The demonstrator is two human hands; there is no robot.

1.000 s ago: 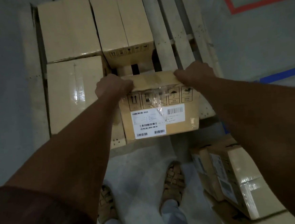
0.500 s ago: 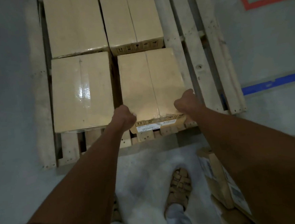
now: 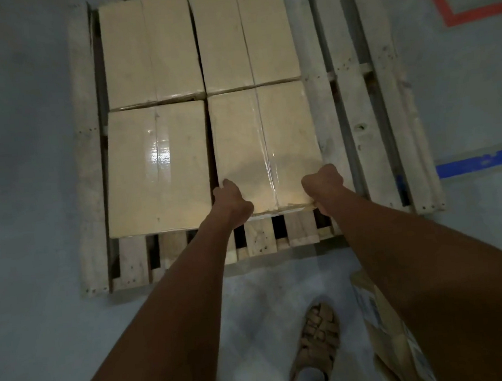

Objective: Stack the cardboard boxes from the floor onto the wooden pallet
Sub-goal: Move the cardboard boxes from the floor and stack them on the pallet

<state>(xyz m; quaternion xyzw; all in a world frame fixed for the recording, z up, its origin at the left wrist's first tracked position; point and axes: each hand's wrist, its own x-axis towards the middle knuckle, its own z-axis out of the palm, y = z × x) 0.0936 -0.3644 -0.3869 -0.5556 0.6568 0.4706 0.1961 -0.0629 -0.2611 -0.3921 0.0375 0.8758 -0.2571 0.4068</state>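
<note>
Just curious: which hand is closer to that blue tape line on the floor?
Right. The right hand grips the box's corner nearest the blue tape line; the left hand is at the opposite near corner.

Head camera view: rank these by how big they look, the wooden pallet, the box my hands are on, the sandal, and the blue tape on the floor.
1. wooden pallet
2. box under both hands
3. sandal, though it sits nearer the camera, so it looks inflated
4. blue tape, cut off at the frame edge, so its full length is unknown
</note>
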